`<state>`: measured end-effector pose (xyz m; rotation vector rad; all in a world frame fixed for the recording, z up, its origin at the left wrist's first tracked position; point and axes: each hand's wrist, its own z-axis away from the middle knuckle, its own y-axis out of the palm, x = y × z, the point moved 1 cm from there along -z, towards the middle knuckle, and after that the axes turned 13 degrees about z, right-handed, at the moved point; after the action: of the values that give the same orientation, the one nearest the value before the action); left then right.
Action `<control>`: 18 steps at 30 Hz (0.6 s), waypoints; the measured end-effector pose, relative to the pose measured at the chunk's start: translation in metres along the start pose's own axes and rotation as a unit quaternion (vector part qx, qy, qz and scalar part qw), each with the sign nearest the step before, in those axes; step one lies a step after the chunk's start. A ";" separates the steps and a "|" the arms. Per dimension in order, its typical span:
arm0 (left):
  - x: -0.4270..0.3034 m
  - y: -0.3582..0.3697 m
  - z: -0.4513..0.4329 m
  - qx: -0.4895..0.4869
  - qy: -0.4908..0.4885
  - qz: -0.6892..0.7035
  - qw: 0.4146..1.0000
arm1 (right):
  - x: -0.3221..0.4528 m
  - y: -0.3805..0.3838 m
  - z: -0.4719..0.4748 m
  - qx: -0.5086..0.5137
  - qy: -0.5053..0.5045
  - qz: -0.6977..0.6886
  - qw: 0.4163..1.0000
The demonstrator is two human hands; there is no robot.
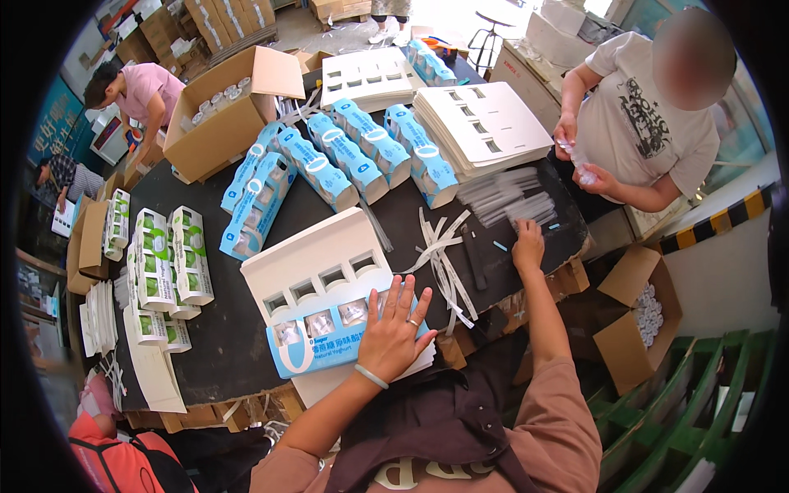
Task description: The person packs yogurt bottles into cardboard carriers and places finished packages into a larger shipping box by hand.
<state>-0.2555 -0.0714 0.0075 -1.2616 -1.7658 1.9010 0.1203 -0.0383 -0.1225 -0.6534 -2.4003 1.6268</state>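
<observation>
Before me lies a blue and white cardboard yoghurt sleeve (317,352) with an opened white flap (302,256); several cups show through its windows. My left hand (394,333) rests flat across the blue panel, fingers spread. It wears a ring and a pale wristband. To the right, my right hand (529,246) reaches into a pile of thin clear plastic pieces (493,194). Its fingertips touch the near end of the pile, and whether they grip a piece is hidden. White printed strips (441,252) and a dark flat bar (473,262) lie between my hands.
Filled blue yoghurt packs (345,160) stand beyond the sleeve, with green and white packs (154,259) at left. Flat carton blanks (481,123) are stacked behind. A cardboard box (216,117) holds cups. Across the table at right, a person (647,117) handles small cups; others work at left.
</observation>
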 end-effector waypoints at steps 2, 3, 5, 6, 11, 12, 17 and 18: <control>-0.004 0.000 -0.003 0.002 0.005 0.004 1.000 | -0.011 0.005 0.011 0.009 0.015 -0.029 0.999; -0.003 0.000 -0.002 0.000 0.005 0.006 1.000 | -0.007 0.000 0.014 0.000 0.007 -0.042 0.999; 0.000 -0.001 0.002 -0.006 -0.004 0.007 1.000 | 0.014 -0.020 0.016 -0.017 -0.016 -0.075 0.997; 0.000 -0.002 0.001 -0.007 -0.002 0.009 1.000 | 0.023 -0.030 0.018 -0.051 -0.039 -0.087 0.994; -0.001 0.000 0.000 -0.007 0.004 0.013 1.000 | 0.112 -0.058 0.021 -0.053 -0.093 -0.317 0.942; 0.000 0.000 0.000 -0.007 0.002 0.009 1.000 | 0.140 -0.067 0.015 -0.047 -0.104 -0.339 0.934; -0.002 0.001 -0.002 -0.013 0.008 -0.010 1.000 | 0.245 -0.046 -0.018 0.104 -0.154 -0.197 0.963; -0.004 0.001 -0.001 -0.016 0.003 -0.013 1.000 | 0.256 -0.046 -0.026 0.192 -0.126 -0.221 0.948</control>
<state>-0.2521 -0.0734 0.0078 -1.2475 -1.8076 1.8594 -0.1096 0.0829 -0.0972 0.1584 -2.0702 1.9643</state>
